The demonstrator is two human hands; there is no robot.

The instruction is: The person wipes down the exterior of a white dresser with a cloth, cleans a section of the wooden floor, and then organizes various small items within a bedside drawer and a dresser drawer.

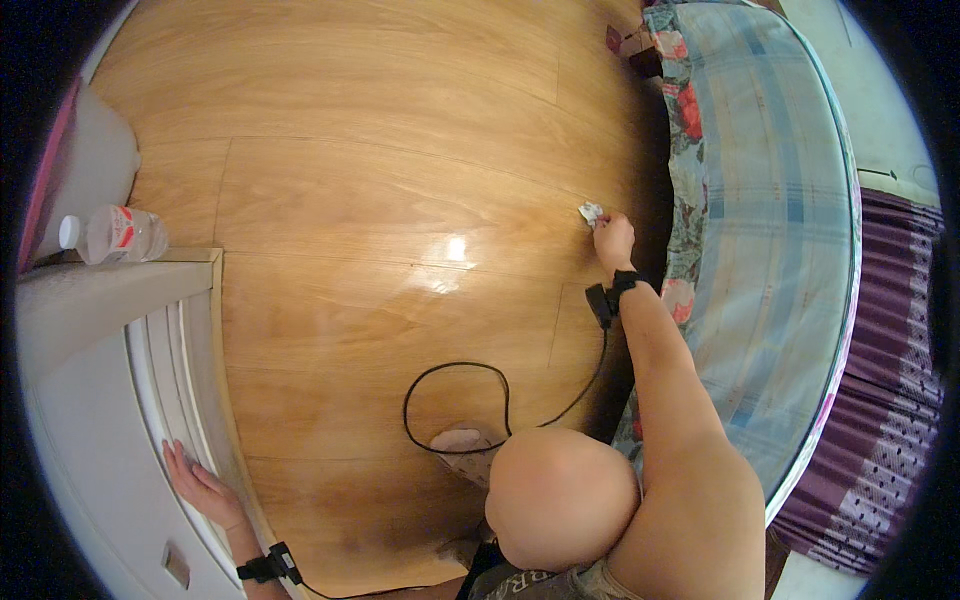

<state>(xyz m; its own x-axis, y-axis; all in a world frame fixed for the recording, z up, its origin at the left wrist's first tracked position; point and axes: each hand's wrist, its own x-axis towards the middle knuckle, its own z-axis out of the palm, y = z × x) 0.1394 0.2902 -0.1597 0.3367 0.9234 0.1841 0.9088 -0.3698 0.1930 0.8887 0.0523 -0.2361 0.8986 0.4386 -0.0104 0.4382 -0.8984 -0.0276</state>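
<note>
My right hand (615,234) pinches a small crumpled white piece of paper or tissue (590,214) between thumb and fingers, just above or on the wood-look floor (337,195), beside the bed. My left hand (196,484) rests with fingers extended against the white panelled door or cabinet front (97,420) at the lower left, holding nothing. Each wrist wears a black strap with a small device, and a black cable (508,390) runs from the right one in a loop over the floor.
At right stands a bed with a blue plaid cover (780,225) and floral skirt (684,202); purple curtains (862,420) hang beyond. A clear plastic bottle (120,234) lies at left near a translucent bin (101,165). Dark objects (643,56) sit by the bed's far end. My knee (562,495) is below.
</note>
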